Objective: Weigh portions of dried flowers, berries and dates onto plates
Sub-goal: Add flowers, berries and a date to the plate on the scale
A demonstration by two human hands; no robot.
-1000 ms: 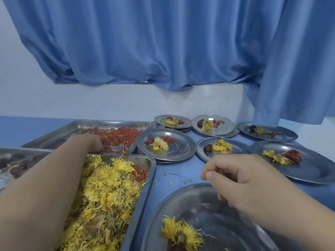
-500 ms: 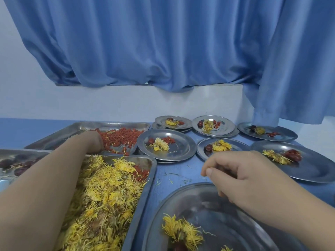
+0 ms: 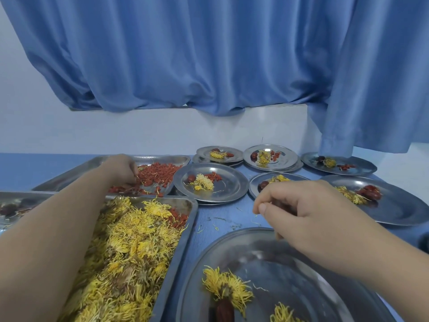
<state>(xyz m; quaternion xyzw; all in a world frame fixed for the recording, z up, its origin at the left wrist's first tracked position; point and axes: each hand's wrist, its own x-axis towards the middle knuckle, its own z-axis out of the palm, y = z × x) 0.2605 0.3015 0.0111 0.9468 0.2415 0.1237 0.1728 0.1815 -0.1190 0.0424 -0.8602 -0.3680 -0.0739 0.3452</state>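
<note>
Fingers of the left hand were curled down into the small dried red berries, apparently gathering a pinch, though how many they had caught could not be told. That arm stretched long and almost straight across the large rectangular steel tray of yellow dried flowers to reach the far rectangular steel tray where the berries lay.

The right hand hovered knuckles-up, with the wrist dipped, above the far rim of the nearest round steel plate. Its thumb was pressed to the forefinger and the other fingers were tucked under. The fingers themselves hid whether anything was nipped between them.

The nearest plate carried a yellow flower head with a dark brown date just below it, and another yellow tuft at the bottom edge. It had no berries on it. So the step in hand looked to be the berry portion for this plate.

The next move would call for lifting the pinch clear without scattering it. It would then have to be carried back over the flower tray and let go beside the flower head. No scale showed, so nothing could be said about the weighing.

Further out on the blue table sat several filled round steel plates, each already bearing flowers with red or dark pieces. A third steel tray holding dark fruit lay at the left edge. Behind it all hung a blue pleated curtain.
</note>
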